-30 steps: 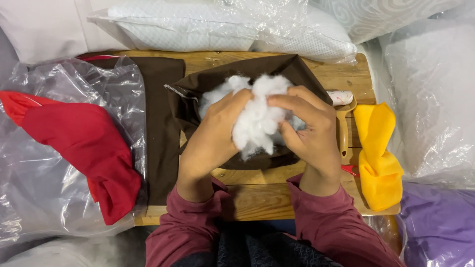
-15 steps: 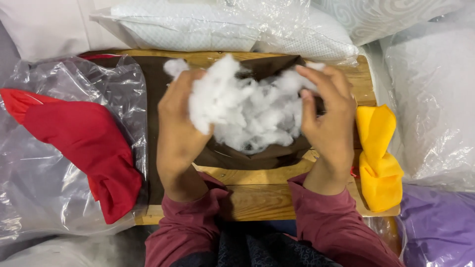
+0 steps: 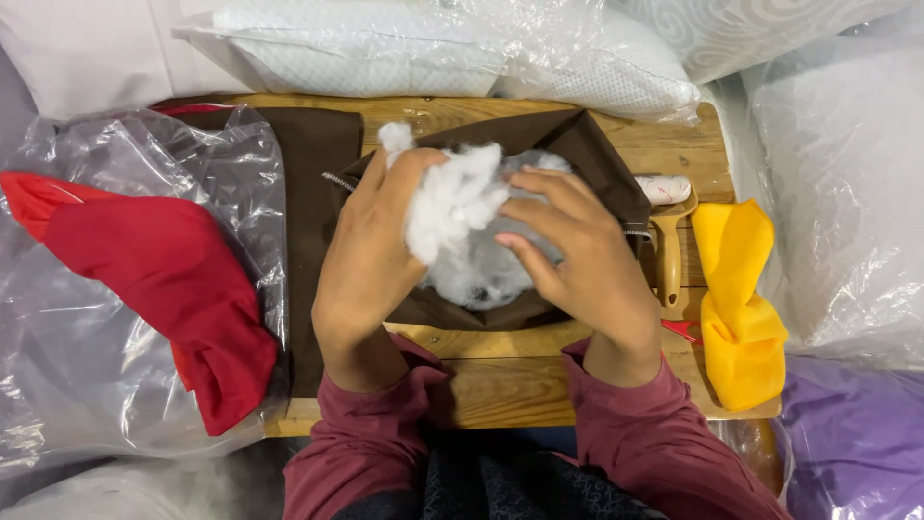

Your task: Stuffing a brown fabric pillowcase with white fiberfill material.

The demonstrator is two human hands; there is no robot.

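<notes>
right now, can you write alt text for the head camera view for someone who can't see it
A person's left hand and right hand press fluffy white fibre stuffing into an open dark brown fabric cover on a wooden table. A folded red cloth lies left on clear plastic, a folded yellow cloth right, bagged white pillows behind.

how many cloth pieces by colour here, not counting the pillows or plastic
brown: 2, the open cover holding white stuffing, and a flat piece
red: 1
yellow: 1
purple: 1
total: 5
</notes>
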